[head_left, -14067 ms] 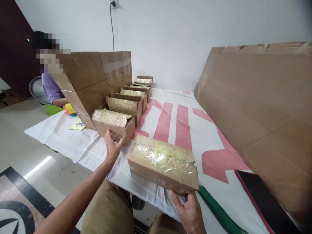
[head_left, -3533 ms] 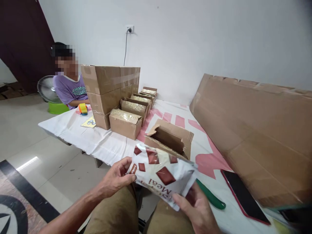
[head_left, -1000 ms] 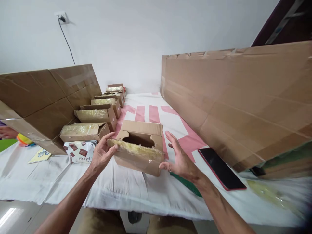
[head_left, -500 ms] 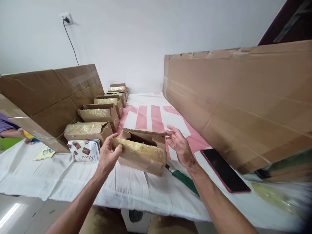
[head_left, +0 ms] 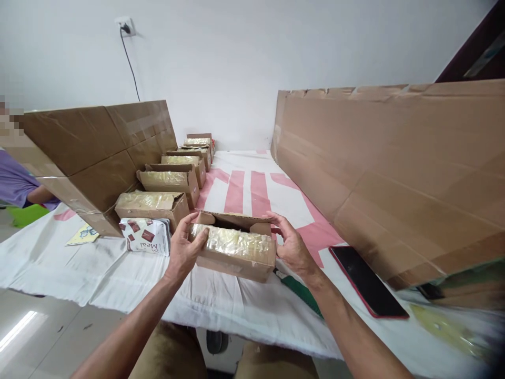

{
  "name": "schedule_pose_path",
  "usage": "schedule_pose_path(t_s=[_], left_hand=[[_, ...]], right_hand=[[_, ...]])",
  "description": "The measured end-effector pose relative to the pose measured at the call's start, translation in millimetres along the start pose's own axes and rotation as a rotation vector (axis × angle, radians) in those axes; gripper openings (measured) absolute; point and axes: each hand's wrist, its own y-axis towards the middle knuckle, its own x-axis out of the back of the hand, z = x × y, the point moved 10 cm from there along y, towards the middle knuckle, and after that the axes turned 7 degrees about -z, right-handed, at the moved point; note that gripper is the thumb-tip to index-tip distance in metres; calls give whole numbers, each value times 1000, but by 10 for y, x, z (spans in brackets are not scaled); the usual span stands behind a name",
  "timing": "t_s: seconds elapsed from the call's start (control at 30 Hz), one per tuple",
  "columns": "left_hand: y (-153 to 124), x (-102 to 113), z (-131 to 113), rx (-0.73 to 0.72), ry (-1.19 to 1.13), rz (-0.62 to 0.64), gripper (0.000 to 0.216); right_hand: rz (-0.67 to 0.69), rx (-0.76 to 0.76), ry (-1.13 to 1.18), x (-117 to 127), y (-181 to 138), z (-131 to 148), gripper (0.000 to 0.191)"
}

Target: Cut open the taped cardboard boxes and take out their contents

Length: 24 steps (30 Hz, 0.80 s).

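A small cardboard box with torn tape on its near flap sits on the white and pink cloth in front of me. My left hand grips its left end. My right hand grips its right end, fingers over the far flap. The flaps are nearly folded down over the opening. A white packet with brown squares lies just left of the box.
A row of similar small boxes runs back along stacked large cartons on the left. A big flat cardboard sheet leans on the right. A phone and a green-handled knife lie near my right arm. A person in purple sits at far left.
The box was emptied and the packet laid to its left. In the last second my right hand closed onto the box's right end and the flaps folded down.
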Motion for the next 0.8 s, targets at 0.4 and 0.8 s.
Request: schedule_pose_path(t_s=[0.4,0.8], left_hand=[[-187,170,153,104,14,4,61],[-426,1148,121,189,46,-52,57]], right_hand=[[257,-26,-1,48,-339,7,80],[293,-4,-144,-706,-598,387,82]])
